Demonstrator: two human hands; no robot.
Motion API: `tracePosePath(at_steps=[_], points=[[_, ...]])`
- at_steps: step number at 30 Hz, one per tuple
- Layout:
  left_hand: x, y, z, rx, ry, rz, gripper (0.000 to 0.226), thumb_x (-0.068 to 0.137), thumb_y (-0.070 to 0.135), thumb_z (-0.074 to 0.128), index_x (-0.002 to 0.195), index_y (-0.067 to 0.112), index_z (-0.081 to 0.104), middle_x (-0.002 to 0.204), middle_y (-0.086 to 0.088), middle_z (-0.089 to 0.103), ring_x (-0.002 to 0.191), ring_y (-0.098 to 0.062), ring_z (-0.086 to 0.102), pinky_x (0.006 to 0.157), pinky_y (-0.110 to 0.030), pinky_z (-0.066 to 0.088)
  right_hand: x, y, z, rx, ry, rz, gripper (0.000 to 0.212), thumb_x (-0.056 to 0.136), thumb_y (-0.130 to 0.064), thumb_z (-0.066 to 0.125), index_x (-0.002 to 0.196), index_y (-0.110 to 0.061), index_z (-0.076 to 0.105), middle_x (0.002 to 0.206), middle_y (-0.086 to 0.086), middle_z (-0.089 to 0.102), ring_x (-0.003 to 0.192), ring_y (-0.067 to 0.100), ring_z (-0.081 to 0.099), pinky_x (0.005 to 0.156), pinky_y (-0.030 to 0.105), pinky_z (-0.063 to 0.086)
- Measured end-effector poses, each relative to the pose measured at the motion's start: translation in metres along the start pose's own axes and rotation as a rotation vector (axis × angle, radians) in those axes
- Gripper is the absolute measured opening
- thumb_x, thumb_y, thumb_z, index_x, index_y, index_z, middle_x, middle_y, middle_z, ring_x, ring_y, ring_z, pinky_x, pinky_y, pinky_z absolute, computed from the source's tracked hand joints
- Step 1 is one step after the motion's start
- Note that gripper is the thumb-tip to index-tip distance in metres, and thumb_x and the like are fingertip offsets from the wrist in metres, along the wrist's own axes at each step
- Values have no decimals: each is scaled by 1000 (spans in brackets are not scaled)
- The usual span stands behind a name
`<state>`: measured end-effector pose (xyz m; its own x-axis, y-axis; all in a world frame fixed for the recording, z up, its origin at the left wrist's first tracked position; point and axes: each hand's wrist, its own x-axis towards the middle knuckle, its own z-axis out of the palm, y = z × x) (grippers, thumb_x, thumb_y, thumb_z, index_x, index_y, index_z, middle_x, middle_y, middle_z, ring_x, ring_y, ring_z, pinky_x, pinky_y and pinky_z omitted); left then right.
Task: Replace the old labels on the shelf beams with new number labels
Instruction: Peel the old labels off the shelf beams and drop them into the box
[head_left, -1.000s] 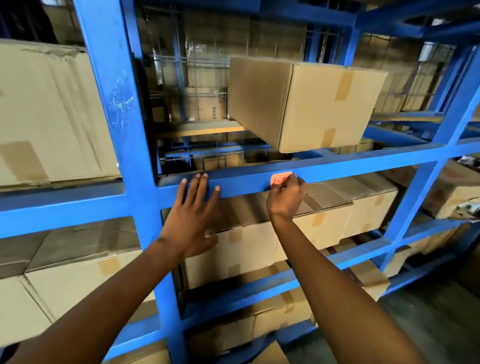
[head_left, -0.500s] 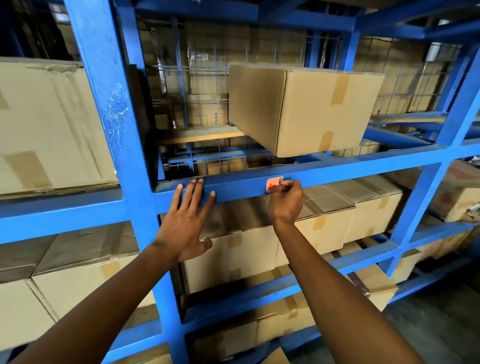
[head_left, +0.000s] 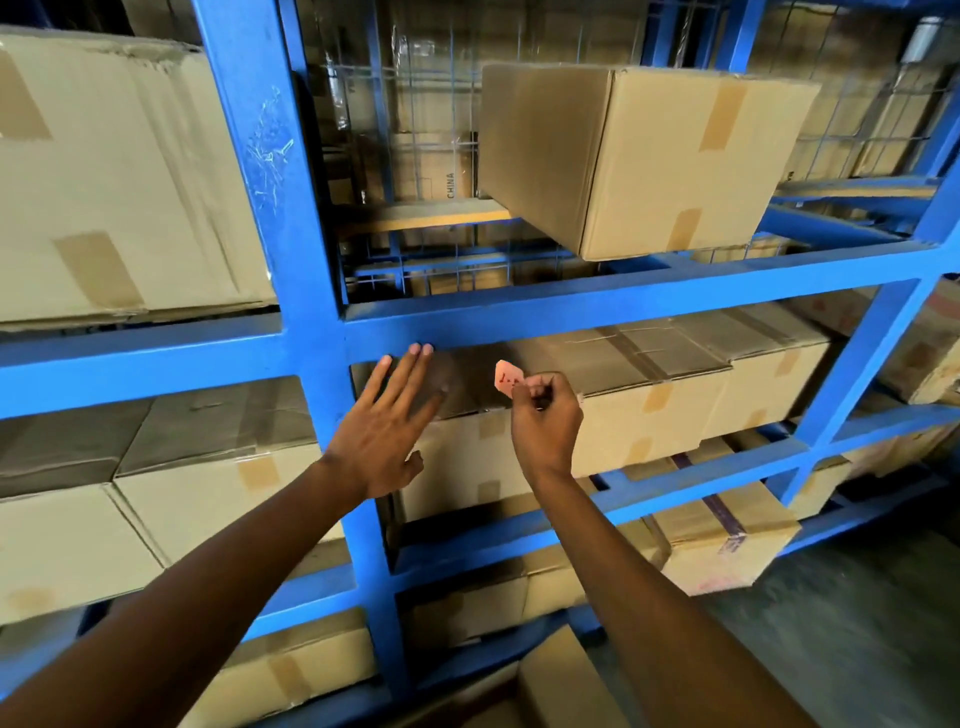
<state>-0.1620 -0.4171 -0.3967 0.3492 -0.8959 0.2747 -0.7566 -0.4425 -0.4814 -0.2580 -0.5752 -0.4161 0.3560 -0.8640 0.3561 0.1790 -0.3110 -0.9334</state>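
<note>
Just below the blue beam (head_left: 597, 317): small orange label (head_left: 506, 376), dark marks on it, off the steel, pinched in right hand (head_left: 545, 415) fingertips; left hand (head_left: 387, 431) flat, fingers spread, holding nothing, tips touching beam's lower edge.

"CHINA" printed sideways on rear carton (head_left: 451, 185), label (head_left: 506, 376) marks illegible

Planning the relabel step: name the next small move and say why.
Probably drop or pocket the orange label: the right hand pinches it clear of the blue beam, which looks bare there. The left hand, open, fingertips at the beam's lower edge, could then take a new label.
</note>
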Motion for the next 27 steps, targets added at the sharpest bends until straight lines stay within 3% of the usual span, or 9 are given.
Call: tracePosePath(at_steps=[3, 6, 10, 13, 15, 20, 23, 25, 27], points=[[-34, 7, 30, -20, -144, 28, 79, 81, 41, 46, 147, 14, 14, 149, -28, -20, 139, -41, -21, 116, -53, -5, -41, 33, 10, -34, 4, 51, 20, 86, -27, 65, 69, -16, 60, 62, -6, 59, 59, 4, 52, 60, 20, 45], [-65, 6, 64, -1, -252, 95, 74, 84, 39, 45, 146, 9, 19, 153, -28, -4, 141, -40, -12, 113, -52, -10, -80, 75, 18, -162, -39, 185, 17, 88, -16, 58, 72, -14, 65, 71, 5, 68, 67, 19, 61, 60, 26, 46], [-85, 3, 106, 103, -364, 254, 68, 87, 37, 45, 143, 4, 26, 155, -25, 5, 142, -38, -14, 103, -53, -26, -121, 123, 19, -458, -93, 321, 17, 83, -8, 51, 77, -13, 67, 78, 9, 70, 77, 29, 63, 59, 24, 34], [-85, 0, 132, 126, -336, 352, 53, 87, 39, 45, 131, 8, 47, 155, -24, 9, 144, -36, -6, 102, -59, -23, -156, 159, 26, -573, -132, 487, 13, 80, -7, 56, 86, -7, 68, 94, 15, 71, 92, 33, 64, 76, 32, 49], [-83, -2, 146, 126, -332, 427, 51, 82, 41, 49, 123, 11, 55, 153, -27, 15, 144, -38, -1, 103, -61, -24, -175, 178, 28, -582, -116, 625, 17, 83, -13, 58, 95, -4, 66, 101, 19, 69, 98, 35, 63, 85, 39, 50], [-77, -7, 171, 104, -212, 485, 54, 68, 38, 60, 116, 14, 59, 138, -22, 47, 142, -35, 18, 109, -57, -18, -215, 199, 27, -543, -108, 855, 9, 83, -15, 56, 84, -17, 65, 88, 9, 63, 83, 25, 61, 81, 39, 55], [-80, -8, 179, 114, -167, 489, 50, 75, 38, 55, 118, 13, 54, 137, -17, 47, 143, -32, 12, 104, -56, -27, -230, 204, 27, -590, 45, 919, 16, 75, -13, 53, 70, -1, 62, 68, 10, 56, 66, 23, 57, 65, 36, 51], [-77, -8, 184, 125, -127, 494, 47, 77, 38, 52, 116, 13, 54, 136, -16, 48, 143, -32, 12, 103, -57, -28, -230, 209, 25, -601, 92, 947, 17, 77, -13, 53, 74, -1, 65, 68, 10, 56, 69, 21, 57, 63, 30, 45], [-77, -9, 188, 124, -95, 503, 45, 76, 38, 53, 113, 12, 56, 134, -16, 50, 143, -32, 15, 105, -57, -25, -227, 214, 21, -583, 133, 970, 12, 77, -11, 57, 74, -5, 67, 72, 12, 61, 67, 23, 60, 63, 32, 49]])
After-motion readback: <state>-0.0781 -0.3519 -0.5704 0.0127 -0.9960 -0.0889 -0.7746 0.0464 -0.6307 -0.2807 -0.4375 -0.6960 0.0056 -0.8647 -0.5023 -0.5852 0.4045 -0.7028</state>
